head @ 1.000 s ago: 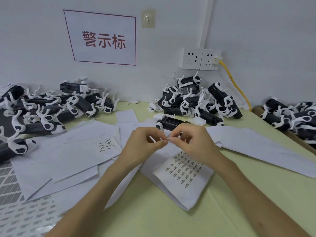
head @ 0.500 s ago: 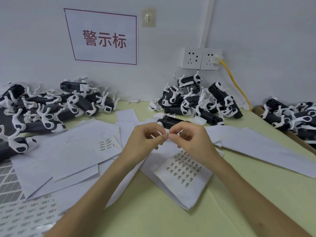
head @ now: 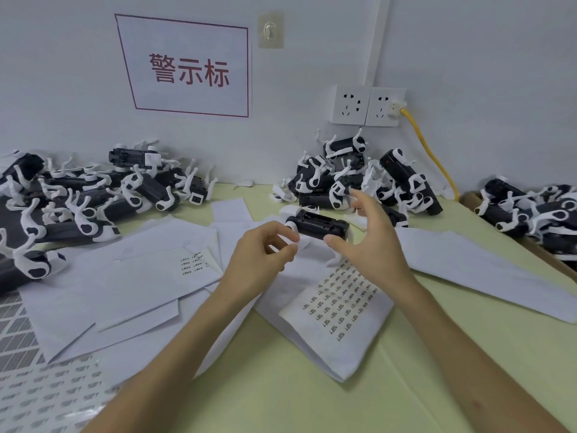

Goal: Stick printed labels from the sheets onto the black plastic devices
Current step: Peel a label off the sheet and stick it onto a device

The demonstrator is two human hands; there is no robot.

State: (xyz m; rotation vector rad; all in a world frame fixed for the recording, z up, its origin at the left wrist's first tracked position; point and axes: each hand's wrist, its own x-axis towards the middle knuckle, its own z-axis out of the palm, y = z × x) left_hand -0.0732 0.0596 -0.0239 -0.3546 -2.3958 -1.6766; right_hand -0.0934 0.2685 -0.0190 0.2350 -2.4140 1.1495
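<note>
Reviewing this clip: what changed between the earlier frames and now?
The hands, which met fingertip to fingertip, have parted. The right hand has opened and moved right, fingers spread by the black device, not yet gripping it. The left hand keeps thumb and forefinger pinched, apparently on a small label. The device, label sheet and piles lie unchanged.

You can read one text here, on the wall sign [head: 187, 68].
On its white paper, inside a red border, you see three red characters: 警示标. The rows of print on your label sheet [head: 340, 304] and on the left sheet [head: 192, 265] are too small to read.
</note>
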